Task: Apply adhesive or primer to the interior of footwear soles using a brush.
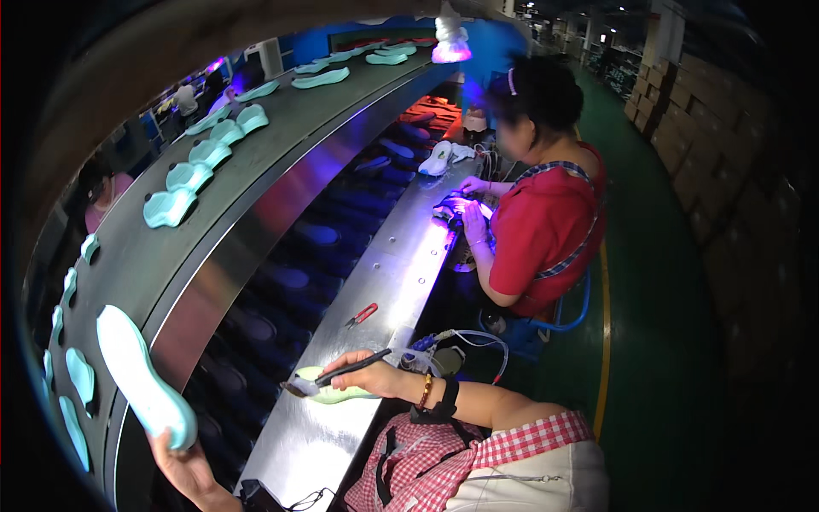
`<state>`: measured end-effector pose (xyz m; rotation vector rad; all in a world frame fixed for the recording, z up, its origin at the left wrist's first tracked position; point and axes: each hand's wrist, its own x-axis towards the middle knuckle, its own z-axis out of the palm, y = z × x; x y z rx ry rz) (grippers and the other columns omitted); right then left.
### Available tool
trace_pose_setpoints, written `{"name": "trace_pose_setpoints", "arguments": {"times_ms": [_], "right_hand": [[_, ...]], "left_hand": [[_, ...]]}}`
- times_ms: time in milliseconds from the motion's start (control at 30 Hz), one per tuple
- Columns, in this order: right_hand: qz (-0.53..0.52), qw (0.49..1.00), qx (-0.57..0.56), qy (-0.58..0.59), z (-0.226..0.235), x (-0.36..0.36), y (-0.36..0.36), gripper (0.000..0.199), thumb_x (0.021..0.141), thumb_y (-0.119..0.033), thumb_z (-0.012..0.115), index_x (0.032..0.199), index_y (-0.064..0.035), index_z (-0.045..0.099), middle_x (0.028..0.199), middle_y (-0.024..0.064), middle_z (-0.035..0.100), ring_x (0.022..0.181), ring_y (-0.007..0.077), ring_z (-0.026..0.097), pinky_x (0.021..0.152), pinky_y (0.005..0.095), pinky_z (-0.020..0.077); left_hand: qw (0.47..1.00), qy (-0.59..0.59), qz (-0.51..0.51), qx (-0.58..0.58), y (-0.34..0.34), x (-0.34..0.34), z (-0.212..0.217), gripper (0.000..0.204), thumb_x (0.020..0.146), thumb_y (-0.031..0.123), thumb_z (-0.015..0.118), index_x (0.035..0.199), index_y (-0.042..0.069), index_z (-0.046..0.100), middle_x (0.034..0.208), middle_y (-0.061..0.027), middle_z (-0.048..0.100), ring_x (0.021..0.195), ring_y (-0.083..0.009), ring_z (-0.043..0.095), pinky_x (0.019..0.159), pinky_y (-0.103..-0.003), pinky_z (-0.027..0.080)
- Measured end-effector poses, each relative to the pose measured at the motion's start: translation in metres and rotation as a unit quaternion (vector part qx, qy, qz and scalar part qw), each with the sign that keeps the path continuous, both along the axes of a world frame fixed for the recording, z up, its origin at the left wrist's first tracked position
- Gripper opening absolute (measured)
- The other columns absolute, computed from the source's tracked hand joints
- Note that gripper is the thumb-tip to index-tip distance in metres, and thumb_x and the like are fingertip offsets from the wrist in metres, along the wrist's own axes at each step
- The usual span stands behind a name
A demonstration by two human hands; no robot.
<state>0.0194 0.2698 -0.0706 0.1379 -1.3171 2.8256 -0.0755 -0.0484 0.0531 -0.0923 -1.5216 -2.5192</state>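
Note:
My left hand (183,468), at the lower left, grips one end of a pale mint shoe sole (141,367). The sole is tilted up beside the conveyor. Its far end points up and left. Over the metal bench (294,448), my right hand (368,377) is closed around the black handle of a brush (351,368). The brush head points left. Beneath the brush and hand lies a flat, rounded pale green piece (341,394), partly hidden by them. Farther along the bench lie red-handled thread snips (364,313).
A dark conveyor belt (230,188) carries several mint soles (169,207) on the left. Dark shoe-shaped items fill a lower rack (290,276). A co-worker in red (546,226) handles something under violet light. Tubing (465,334) hangs by the bench; cartons (712,119) stand right.

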Motion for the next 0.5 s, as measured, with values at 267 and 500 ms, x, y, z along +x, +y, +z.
{"name": "trace_pose_setpoints", "arguments": {"times_ms": [267, 500], "right_hand": [[-0.003, 0.997, -0.032, 0.063, 0.031, 0.006, -0.009, 0.020, 0.077, 0.000, 0.059, 0.096, 0.0028, 0.059, 0.094, 0.0120, 0.061, 0.084, 0.0137, 0.059, 0.075, 0.0236, 0.0480], [0.126, 0.985, 0.114, -0.005, 0.020, -0.009, -0.045, 0.018, 0.073, 0.000, 0.061, 0.090, 0.0030, 0.062, 0.089, 0.0117, 0.063, 0.083, 0.0144, 0.059, 0.076, 0.0247, 0.0471]], "left_hand": [[0.909, -0.121, -0.344, 0.202, 0.030, 0.083, -0.122, 0.078, 0.074, 0.063, 0.046, 0.126, 0.005, 0.036, 0.110, -0.0165, 0.053, 0.098, -0.0332, 0.053, 0.081, -0.046, 0.045], [0.885, -0.153, -0.215, 0.384, 0.075, 0.098, -0.133, 0.066, 0.081, 0.061, 0.035, 0.125, 0.013, 0.041, 0.119, -0.0076, 0.051, 0.106, -0.0299, 0.050, 0.092, -0.051, 0.035]]}}
